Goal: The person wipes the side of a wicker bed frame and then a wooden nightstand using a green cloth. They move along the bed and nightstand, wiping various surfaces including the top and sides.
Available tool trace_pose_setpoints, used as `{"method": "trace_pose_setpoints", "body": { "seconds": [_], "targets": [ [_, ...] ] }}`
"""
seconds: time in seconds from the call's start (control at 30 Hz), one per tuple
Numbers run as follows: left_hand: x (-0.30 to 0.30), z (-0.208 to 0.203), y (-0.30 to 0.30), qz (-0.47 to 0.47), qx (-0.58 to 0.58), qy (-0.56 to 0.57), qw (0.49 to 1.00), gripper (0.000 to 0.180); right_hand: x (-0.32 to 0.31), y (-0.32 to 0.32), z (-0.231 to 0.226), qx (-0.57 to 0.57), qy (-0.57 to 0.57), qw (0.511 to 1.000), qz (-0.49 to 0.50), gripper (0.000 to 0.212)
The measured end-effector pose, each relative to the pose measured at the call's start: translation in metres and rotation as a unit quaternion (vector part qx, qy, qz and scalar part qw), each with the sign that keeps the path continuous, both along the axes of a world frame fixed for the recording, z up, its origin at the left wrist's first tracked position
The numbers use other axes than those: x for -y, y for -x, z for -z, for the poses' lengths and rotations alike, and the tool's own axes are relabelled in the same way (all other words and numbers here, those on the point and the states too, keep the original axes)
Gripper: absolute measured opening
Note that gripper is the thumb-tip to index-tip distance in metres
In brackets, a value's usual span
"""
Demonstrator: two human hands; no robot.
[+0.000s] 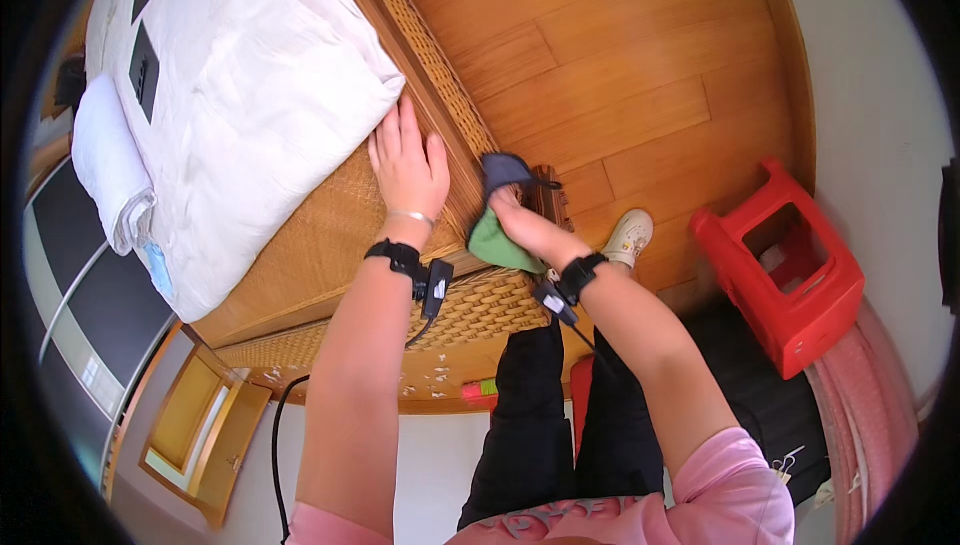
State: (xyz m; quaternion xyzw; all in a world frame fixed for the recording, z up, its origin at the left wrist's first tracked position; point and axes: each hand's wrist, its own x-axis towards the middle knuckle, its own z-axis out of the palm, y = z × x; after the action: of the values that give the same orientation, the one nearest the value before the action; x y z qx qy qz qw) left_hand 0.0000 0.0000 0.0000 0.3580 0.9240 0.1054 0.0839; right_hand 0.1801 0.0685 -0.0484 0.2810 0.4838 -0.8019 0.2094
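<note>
My left hand [410,173] rests with its fingers stretched out, fingertips at the corner of a white bed sheet [300,65] that covers a mattress. A thin bracelet circles its wrist. My right hand [507,207] holds a cloth [495,243], green on one side and dark grey on the other, with a small dark loop. The cloth lies against the corner of the wooden and wicker bed frame [450,90], and its folds hide most of my right fingers. Both wrists wear black straps with small black devices.
A red plastic stool [800,285] stands at the right by the wall. A rolled white towel [112,160] lies on the bed's left edge. Wicker panelling [475,310] lines the bed's near side, with white scraps [435,380] below. A black cable [277,445] hangs at lower left.
</note>
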Motion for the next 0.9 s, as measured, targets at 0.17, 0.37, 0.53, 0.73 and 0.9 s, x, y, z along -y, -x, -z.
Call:
{"method": "trace_pose_setpoints", "body": {
  "seconds": [0.17, 0.37, 0.53, 0.73, 0.9],
  "targets": [
    [-0.038, 0.009, 0.008, -0.1, -0.025, 0.046, 0.994, 0.065, -0.063, 0.082, -0.001, -0.154, -0.097, 0.982, -0.054, 0.055],
    [-0.05, 0.002, 0.011, -0.072, 0.004, 0.038, 0.997, 0.07, -0.059, 0.099, 0.07, -0.012, -0.043, 0.999, -0.016, 0.081],
    [-0.037, -0.003, 0.01, -0.074, -0.014, 0.068, 0.995, 0.075, -0.016, 0.019, 0.081, 0.167, 0.106, 0.975, -0.1, 0.08],
    [-0.052, 0.002, 0.012, -0.055, -0.003, 0.05, 0.997, 0.076, 0.025, -0.009, 0.143, 0.171, 0.073, 0.982, 0.009, 0.085],
    [-0.049, -0.004, 0.011, -0.063, 0.031, 0.05, 0.996, 0.077, -0.066, 0.118, 0.062, 0.041, -0.004, 0.999, 0.008, 0.089]
  ]
}}
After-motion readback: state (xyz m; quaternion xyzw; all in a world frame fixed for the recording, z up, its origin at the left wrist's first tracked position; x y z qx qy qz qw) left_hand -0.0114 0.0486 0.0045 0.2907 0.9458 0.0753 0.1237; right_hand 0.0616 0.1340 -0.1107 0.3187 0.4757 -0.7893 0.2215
